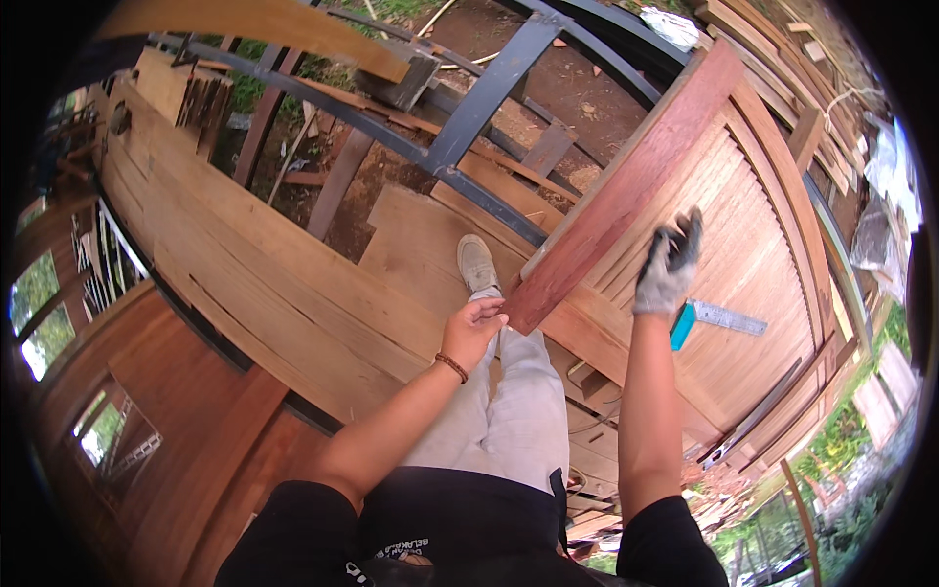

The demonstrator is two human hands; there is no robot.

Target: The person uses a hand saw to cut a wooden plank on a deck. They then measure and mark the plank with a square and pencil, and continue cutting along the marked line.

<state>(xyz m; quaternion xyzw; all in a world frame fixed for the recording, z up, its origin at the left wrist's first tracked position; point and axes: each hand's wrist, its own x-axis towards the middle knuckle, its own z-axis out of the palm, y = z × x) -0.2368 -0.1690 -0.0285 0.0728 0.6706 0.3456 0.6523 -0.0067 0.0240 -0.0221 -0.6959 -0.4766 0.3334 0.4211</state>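
A long reddish-brown wooden board (626, 191) lies slantwise over the left side of a slatted wooden panel (748, 225). My left hand (475, 331), bare and with a beaded bracelet on its wrist, has its fingers bent at the board's near end; they seem to pinch its corner. My right hand (671, 266) wears a grey and black work glove. It is over the panel, to the right of the board, with its fingers apart and nothing in them. Just below the glove, a try square (729, 318) with a teal handle rests on the slats.
To the left stretches a long wooden plank bench (254, 264). A dark grey metal frame (484, 103) stands ahead, with offcuts on the soil beneath. My shoe (476, 262) is on a wooden sheet (411, 230). Stacked timber (773, 59) lies at the far right.
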